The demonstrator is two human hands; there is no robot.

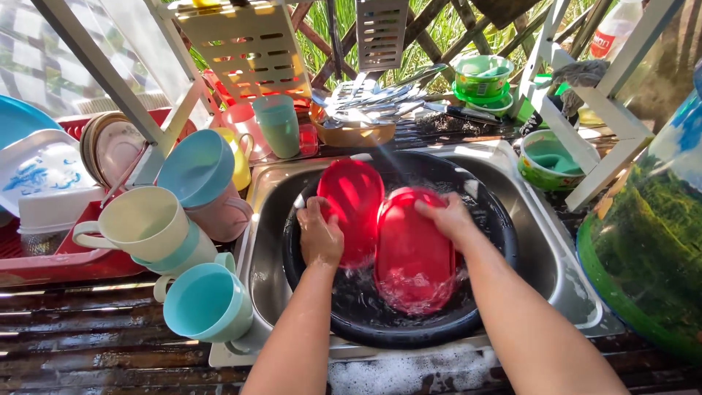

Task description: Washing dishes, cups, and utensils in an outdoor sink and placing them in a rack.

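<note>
Bright sunlight falls on an open-air washing place; a steel sink (578,292) sits in a dark, wet slatted counter (88,344); white frame posts (607,80) rise either side; a wooden lattice (431,22) behind shows green grass (446,33).

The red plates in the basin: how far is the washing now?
Done: mugs lie stacked left of the sink. In hand: left hand and right hand each hold a red plate over the black basin. Left: cutlery behind looks unwashed.
</note>
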